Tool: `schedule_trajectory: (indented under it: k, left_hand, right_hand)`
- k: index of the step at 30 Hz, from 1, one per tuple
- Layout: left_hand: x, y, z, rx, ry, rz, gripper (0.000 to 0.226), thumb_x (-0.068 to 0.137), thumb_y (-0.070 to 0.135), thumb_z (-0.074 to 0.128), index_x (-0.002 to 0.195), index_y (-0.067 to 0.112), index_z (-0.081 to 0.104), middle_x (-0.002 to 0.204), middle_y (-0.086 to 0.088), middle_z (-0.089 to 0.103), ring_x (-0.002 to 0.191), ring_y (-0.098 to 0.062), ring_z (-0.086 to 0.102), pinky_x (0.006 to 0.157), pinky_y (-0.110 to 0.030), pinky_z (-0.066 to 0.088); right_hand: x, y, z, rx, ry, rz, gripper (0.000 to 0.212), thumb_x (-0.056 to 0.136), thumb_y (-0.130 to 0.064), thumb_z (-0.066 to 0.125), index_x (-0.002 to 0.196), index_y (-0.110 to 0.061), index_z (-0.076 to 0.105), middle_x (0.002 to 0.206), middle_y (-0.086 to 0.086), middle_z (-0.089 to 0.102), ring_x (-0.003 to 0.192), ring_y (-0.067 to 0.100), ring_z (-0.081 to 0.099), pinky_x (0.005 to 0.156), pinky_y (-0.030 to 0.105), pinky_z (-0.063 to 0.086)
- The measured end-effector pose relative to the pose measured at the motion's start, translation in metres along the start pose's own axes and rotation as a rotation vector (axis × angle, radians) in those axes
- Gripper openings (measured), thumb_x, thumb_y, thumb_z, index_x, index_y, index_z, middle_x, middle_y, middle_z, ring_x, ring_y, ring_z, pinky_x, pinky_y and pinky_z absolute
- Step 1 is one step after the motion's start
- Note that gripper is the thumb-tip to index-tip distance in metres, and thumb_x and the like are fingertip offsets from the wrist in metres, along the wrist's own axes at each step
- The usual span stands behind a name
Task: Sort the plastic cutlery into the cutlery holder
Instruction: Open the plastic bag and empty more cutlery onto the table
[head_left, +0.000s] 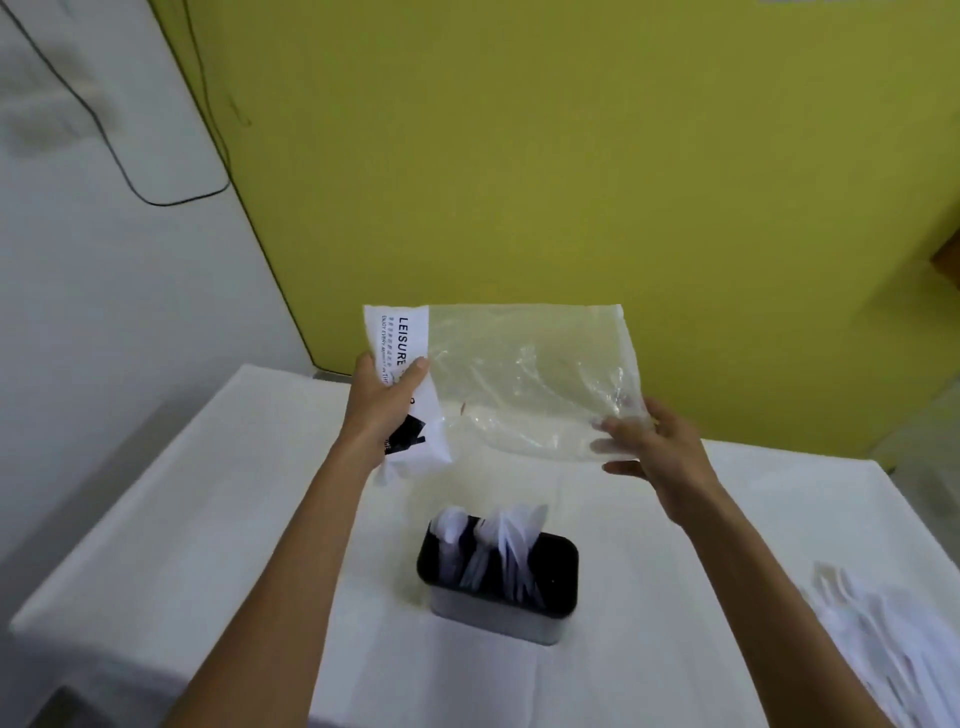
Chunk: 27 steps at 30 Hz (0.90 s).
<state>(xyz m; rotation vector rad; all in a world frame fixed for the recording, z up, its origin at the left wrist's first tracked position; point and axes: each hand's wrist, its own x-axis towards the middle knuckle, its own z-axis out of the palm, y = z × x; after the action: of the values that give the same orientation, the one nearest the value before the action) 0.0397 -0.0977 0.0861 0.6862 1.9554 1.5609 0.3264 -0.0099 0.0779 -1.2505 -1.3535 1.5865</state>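
Two bare arms reach up; the left hand (387, 400) pinches the bag's (524, 379) paper end, the right hand (654, 447) pinches its clear corner; white cutlery (493, 540) stands in the black holder (498, 577) below; more cutlery (883, 634) lies right; a swinging bag might tip the holder.

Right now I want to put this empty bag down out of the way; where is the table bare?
Bare cloth lies left of the cutlery holder, out to the table edge, and behind it under the bag. The near right is crowded with loose white cutlery.
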Motion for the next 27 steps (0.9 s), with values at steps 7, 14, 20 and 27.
schedule_trajectory:
  k: [7, 14, 20, 27]
  left_hand:
    - [0.003, -0.085, -0.149, 0.028, 0.280, -0.210, 0.046, 0.094, 0.028, 0.068, 0.130, 0.011, 0.045, 0.114, -0.007, 0.063, 0.080, -0.011, 0.061, 0.062, -0.025, 0.049]
    - [-0.017, -0.164, -0.224, 0.232, 0.604, -0.408, 0.076, 0.089, 0.011, 0.070, 0.152, 0.005, 0.028, 0.142, -0.022, 0.043, 0.127, -0.043, 0.047, 0.096, -0.047, 0.046]
    - [-0.029, -0.190, -0.186, 0.770, 0.116, 0.066, 0.049, 0.093, 0.037, 0.065, 0.139, 0.029, 0.054, 0.155, -0.005, 0.038, 0.146, -0.025, 0.029, 0.115, -0.046, 0.023]
    - [-0.017, -0.245, -0.154, 1.049, -0.288, -0.085, 0.054, 0.103, 0.053, 0.035, 0.154, 0.044, 0.023, 0.169, -0.002, -0.008, 0.155, -0.023, -0.011, 0.118, -0.063, -0.004]
  right_hand:
    - [0.041, -0.002, 0.142, -0.235, -0.295, 0.011, 0.037, 0.083, -0.009, 0.077, 0.115, -0.013, 0.060, 0.096, 0.011, 0.072, 0.066, 0.016, 0.073, 0.056, 0.031, 0.056]
    - [0.068, 0.050, 0.259, -0.572, -0.488, 0.103, 0.035, 0.079, -0.004, 0.073, 0.111, -0.015, 0.065, 0.098, 0.017, 0.074, 0.069, 0.025, 0.072, 0.050, 0.027, 0.052]
    - [0.074, 0.091, 0.307, -1.062, -0.385, -0.034, 0.040, 0.082, -0.026, 0.065, 0.120, -0.014, 0.056, 0.107, 0.011, 0.068, 0.090, 0.030, 0.070, 0.073, 0.034, 0.057]
    - [0.063, 0.113, 0.317, -1.284, -0.332, -0.177, 0.050, 0.095, -0.024, 0.057, 0.143, -0.020, 0.042, 0.131, 0.011, 0.053, 0.130, 0.030, 0.040, 0.091, 0.042, 0.048]
